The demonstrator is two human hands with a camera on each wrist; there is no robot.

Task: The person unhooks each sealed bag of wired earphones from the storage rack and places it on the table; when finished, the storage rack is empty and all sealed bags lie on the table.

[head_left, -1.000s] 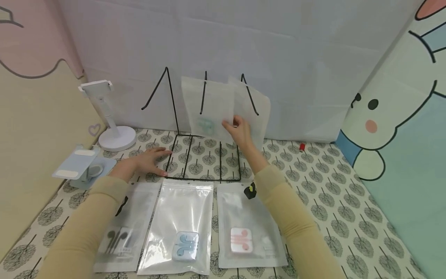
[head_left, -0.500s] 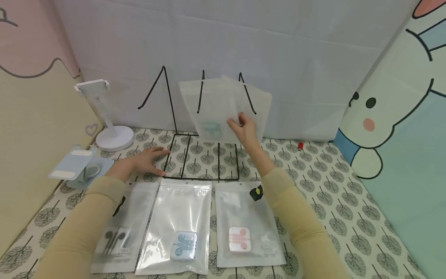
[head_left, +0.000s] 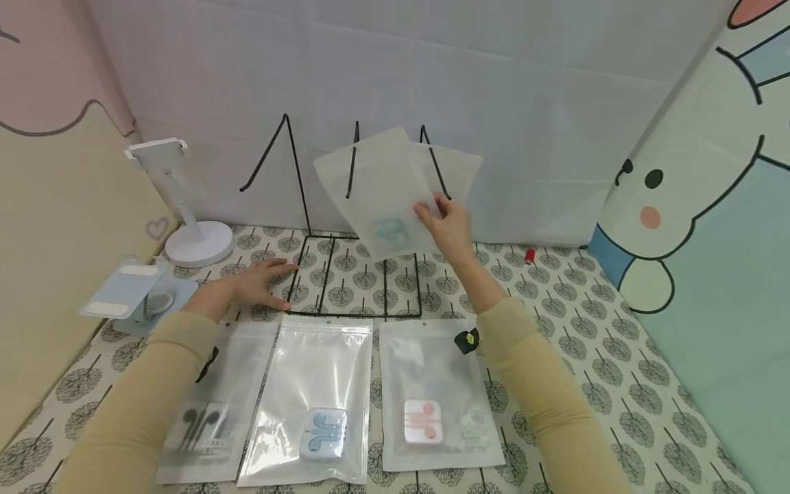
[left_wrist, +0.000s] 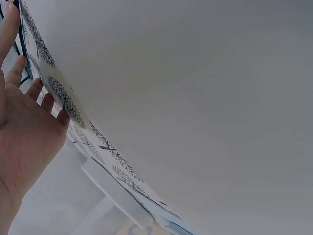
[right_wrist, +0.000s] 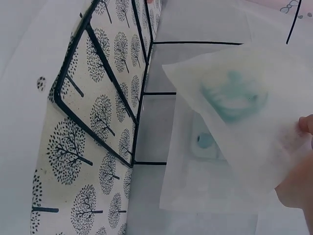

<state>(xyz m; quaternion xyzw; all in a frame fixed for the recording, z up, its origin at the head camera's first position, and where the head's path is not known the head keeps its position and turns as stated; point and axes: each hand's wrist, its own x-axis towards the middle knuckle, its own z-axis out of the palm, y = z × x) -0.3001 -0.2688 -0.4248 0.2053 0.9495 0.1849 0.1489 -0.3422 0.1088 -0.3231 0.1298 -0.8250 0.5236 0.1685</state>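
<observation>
A black wire rack [head_left: 354, 315] with upright hooks stands at the back of the table. My right hand [head_left: 450, 230] pinches the right edge of a frosted zip bag [head_left: 370, 182], which is tilted in front of the rack's middle and right hooks. Something teal shows through this bag's lower part. Behind it is a second frosted bag [head_left: 459, 163] at the right hook; in the right wrist view a pale square case [right_wrist: 205, 139] shows through it. My left hand [head_left: 254, 283] rests with spread fingers at the left side of the rack's base.
Three zip bags with earphones lie in front: dark [head_left: 210, 412], blue [head_left: 308, 405] and pink [head_left: 438, 398]. A white phone stand [head_left: 199, 243] and a light blue stand [head_left: 132, 291] are at left. A small red object [head_left: 530, 256] lies back right.
My right hand has moved right with the front bag's edge, and the bag has swung right and tilted, overlapping the bag behind it more. My left hand stays by the rack's base.
</observation>
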